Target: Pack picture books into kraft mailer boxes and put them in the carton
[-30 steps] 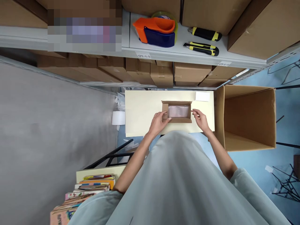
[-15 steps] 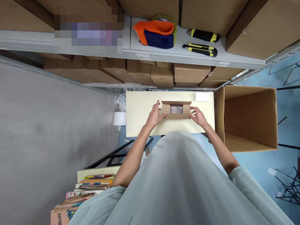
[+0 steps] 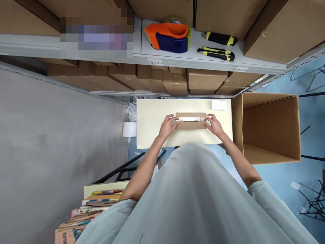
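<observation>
left hand (image 3: 168,126) gripping left end of small box (image 3: 191,124) | right hand (image 3: 214,124) gripping right end | box flaps nearly shut, on table (image 3: 152,118) | big open carton (image 3: 269,127) right of table

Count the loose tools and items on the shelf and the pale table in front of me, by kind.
Small cardboard box: 1
White card: 1
Tape dispenser: 1
Utility knives: 2
Total: 5
</observation>
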A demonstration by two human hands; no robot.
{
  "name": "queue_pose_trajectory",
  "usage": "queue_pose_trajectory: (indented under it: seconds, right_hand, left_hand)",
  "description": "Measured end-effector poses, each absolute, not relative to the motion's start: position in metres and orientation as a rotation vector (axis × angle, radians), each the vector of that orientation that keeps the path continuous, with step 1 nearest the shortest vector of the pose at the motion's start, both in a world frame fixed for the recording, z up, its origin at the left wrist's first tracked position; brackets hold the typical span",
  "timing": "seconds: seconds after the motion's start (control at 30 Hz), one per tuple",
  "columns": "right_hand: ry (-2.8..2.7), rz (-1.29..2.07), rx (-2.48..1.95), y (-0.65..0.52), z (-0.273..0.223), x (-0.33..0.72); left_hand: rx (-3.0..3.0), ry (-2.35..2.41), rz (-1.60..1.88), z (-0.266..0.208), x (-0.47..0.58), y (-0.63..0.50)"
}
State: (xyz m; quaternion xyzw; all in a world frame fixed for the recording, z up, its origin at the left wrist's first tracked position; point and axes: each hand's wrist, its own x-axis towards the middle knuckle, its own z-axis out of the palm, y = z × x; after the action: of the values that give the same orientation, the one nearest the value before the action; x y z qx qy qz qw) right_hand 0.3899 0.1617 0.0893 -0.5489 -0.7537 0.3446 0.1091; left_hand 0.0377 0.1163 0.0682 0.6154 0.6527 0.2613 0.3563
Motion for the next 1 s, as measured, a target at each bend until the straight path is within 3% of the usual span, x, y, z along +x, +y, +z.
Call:
queue_pose_trajectory:
  seconds: [0.3, 0.8, 1.0]
  right_hand:
    - [-1.555, 1.251, -1.752, 0.153, 0.061, 0.368]
    - [-1.65, 1.282, -1.754, 0.155, 0.072, 0.368]
    - [-1.813, 1.02, -1.715, 0.176, 0.113, 0.354]
  left_hand:
    - [1.112, 1.755, 0.733, 0.052, 0.05, 0.12]
    - [1.143, 1.792, 0.613, 0.065, 0.048, 0.116]
    - [1.293, 1.774, 0.738, 0.095, 0.026, 0.129]
